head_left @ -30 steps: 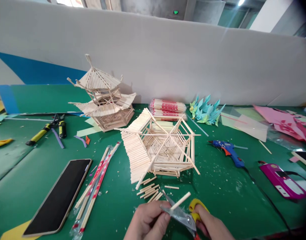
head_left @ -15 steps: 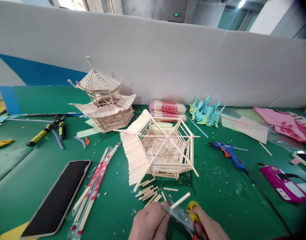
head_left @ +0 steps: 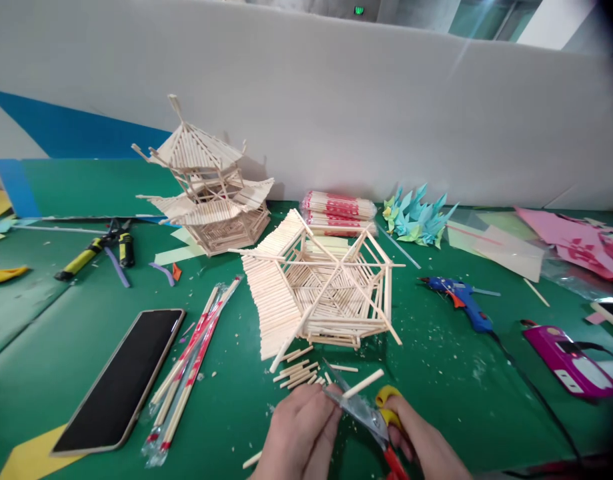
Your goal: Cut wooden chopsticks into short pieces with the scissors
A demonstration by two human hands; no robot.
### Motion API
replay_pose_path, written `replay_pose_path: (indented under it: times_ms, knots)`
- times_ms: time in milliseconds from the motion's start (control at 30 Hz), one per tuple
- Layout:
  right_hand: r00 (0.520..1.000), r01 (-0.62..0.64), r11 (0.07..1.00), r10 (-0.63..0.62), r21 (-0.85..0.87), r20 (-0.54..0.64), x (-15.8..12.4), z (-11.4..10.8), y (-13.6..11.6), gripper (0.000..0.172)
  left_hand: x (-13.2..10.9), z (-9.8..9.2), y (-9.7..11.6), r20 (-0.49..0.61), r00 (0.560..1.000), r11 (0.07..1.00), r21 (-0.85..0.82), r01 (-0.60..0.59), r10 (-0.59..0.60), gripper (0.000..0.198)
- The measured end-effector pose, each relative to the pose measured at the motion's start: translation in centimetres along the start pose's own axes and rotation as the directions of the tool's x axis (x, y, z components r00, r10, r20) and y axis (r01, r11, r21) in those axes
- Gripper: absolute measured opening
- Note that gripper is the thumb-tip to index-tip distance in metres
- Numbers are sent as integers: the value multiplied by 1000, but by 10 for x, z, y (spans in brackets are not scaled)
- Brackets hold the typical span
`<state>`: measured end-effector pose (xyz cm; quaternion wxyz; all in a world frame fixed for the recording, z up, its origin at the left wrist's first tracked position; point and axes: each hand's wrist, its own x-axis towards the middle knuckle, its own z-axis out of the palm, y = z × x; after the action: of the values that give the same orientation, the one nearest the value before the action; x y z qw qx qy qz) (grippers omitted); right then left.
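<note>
My left hand point(head_left: 301, 430) is closed around a wooden chopstick point(head_left: 365, 384), whose far end sticks out past the scissor blades; a short length also shows at the lower left of the hand. In my right hand point(head_left: 419, 433) are scissors point(head_left: 366, 415) with yellow and red handles, their blades parted around the chopstick beside my left fingertips. Short cut chopstick pieces point(head_left: 299, 375) lie just beyond my left hand. Behind them stands a six-sided stick frame point(head_left: 346, 323), with a panel of closely laid sticks point(head_left: 271, 300) on its left side.
A stick pagoda point(head_left: 206, 207) stands at the back left. Wrapped chopsticks point(head_left: 193, 367) and a phone point(head_left: 123, 380) lie on the left, pliers point(head_left: 89, 257) farther back. On the right are a blue glue gun point(head_left: 463, 303) with a cord and a magenta device point(head_left: 561, 360).
The view has tilted down slightly, so more of my hands shows. The chopstick's near end now appears left of my left hand. The scissors still straddle the chopstick.
</note>
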<state>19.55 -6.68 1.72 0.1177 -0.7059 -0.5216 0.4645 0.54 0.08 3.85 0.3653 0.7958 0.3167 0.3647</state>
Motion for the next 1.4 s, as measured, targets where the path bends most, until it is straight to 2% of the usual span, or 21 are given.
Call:
replay_pose_path:
  times_ms: [67,133,233,333,433,533,600,700,767,833,933,1033,1200,1400]
  knots:
    - [999,32,998,-33,-53,-22,-7,-10,-13,40,6,-8,7,70,993,980,-172,103,-92,22]
    - [999,49,994,-50,-95,-10,-12,-19,-26,37,11,-14,12,119,978,939,-279,201,-174,21]
    - [999,19,999,-18,-33,29,-11,-23,-33,32,13,-14,14,154,961,901,-340,271,-231,22]
    - [999,9,997,-12,79,34,-6,-11,-23,38,10,-8,11,90,968,943,-221,251,-236,21]
    - [1000,7,997,-5,71,-20,0,4,-5,41,7,-3,9,8,985,982,-80,173,-172,19]
    - [999,-16,999,17,30,-38,2,10,7,42,9,-4,8,65,985,971,-169,169,-160,23]
    - [999,-17,999,19,33,-35,0,8,9,43,12,-8,9,161,960,915,-303,267,-227,23]
    - [999,-17,998,19,66,-32,-2,1,3,38,14,-13,9,308,893,753,-485,445,-329,26]
    - [1000,-7,995,8,99,-4,-2,-3,-2,34,15,-14,9,381,852,647,-557,521,-358,31]
    - [1000,8,989,-11,147,26,-1,-4,-7,33,15,-13,8,413,828,590,-581,560,-380,34]
    - [999,-5,986,-2,168,42,-2,-5,-11,36,13,-9,7,402,808,564,-579,589,-431,36]
    - [1000,-7,996,6,88,14,-7,-8,-11,38,9,-7,6,373,806,542,-601,588,-460,35]
    - [997,63,998,-62,17,-36,-14,-18,-4,53,1,-9,6,348,790,479,-648,592,-506,28]
    - [980,196,979,-197,-50,-26,-9,-29,-4,54,-1,-8,14,320,771,448,-666,597,-551,31]
